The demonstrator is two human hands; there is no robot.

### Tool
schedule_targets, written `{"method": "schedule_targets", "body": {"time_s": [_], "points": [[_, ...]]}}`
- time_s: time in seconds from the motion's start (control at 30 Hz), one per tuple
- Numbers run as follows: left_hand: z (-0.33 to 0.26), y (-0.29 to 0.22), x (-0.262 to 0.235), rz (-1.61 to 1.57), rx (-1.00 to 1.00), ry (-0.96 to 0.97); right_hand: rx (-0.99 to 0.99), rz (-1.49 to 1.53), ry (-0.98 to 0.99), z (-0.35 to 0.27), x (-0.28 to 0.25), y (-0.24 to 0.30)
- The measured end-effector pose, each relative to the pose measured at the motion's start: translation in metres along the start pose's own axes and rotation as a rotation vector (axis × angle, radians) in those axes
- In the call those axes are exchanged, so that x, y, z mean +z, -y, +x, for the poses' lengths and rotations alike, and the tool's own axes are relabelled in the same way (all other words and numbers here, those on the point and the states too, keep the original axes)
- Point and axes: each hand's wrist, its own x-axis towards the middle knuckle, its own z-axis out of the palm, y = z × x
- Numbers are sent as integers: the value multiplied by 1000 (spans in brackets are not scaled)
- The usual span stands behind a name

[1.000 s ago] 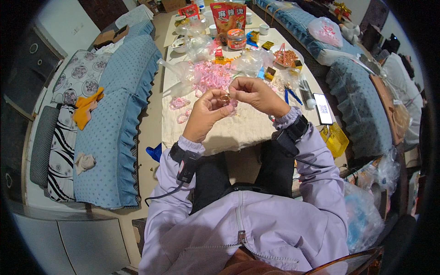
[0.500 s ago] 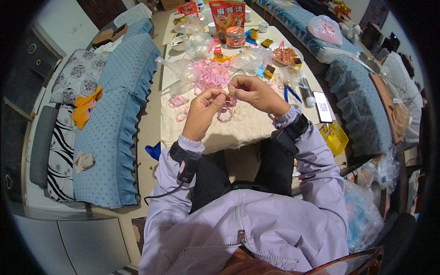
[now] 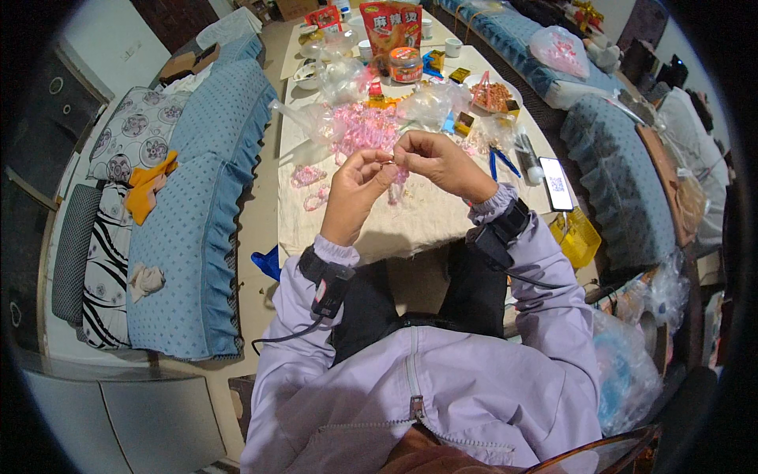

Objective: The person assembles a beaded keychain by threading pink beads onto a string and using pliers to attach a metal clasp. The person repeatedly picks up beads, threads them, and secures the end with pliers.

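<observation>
My left hand [image 3: 357, 192] and my right hand [image 3: 440, 163] meet over the near part of the table. Both pinch at a pink beaded bracelet [image 3: 399, 188], which hangs below the fingertips between them. The exact spot where the fingers grip is too small to make out. Left of my left hand, two pink beaded bracelets [image 3: 308, 175] lie on the cream cloth [image 3: 335, 229]. Just beyond my hands is a heap of pink beaded strands [image 3: 362, 130], partly covered by clear plastic bags [image 3: 426, 105].
Blue-handled pliers [image 3: 504, 162] and a lit phone [image 3: 557, 183] lie at the right. A yellow basket [image 3: 576, 237] is beside the table edge. Farther back stand a red food pouch [image 3: 391, 31], an orange-labelled jar [image 3: 406, 65] and a bowl of orange-brown pieces [image 3: 493, 93]. Blue-covered sofas [image 3: 185, 213] flank the table.
The bracelet between my hands has turned from a round open loop to a narrow hanging shape. My hands stay nearly in place; the left forearm has shifted slightly right.
</observation>
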Motion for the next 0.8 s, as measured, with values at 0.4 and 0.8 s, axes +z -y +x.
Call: {"method": "schedule_targets", "body": {"time_s": [0.4, 0.8], "points": [[-3, 4, 6, 215, 93, -59, 33, -25, -74, -2, 5, -3], [-5, 1, -6, -28, -230, -4, 153, 12, 67, -6, 1, -1]]}}
